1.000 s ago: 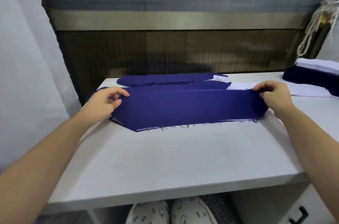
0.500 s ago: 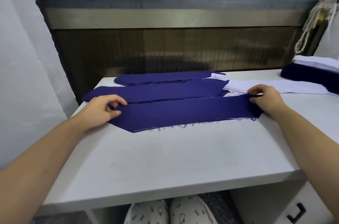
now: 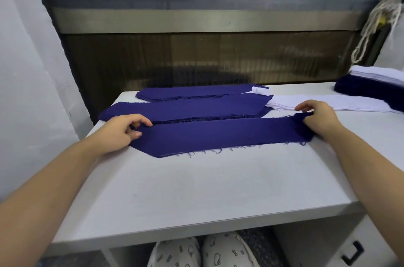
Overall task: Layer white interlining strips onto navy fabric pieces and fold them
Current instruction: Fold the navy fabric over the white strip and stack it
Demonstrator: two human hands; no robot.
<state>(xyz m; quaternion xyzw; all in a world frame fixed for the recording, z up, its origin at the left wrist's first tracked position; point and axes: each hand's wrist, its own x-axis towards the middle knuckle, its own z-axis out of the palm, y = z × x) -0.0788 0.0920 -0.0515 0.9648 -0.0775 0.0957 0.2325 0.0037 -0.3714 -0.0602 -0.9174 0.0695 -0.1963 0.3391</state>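
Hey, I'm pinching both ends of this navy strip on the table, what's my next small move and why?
Probably release and smooth the navy strip flat, outward from the middle. It lies on the table, the left hand and right hand pinch its ends, and the right end looks bunched.

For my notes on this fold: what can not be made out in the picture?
Head view only.
- Interlining under the near strip: navy cloth covers it; only a thin white edge shows.
- Right hand: its fingers are hidden in the strip's bunched end.
- Right stack: cut off by the frame edge.
- Middle pile: layers too fine to count.
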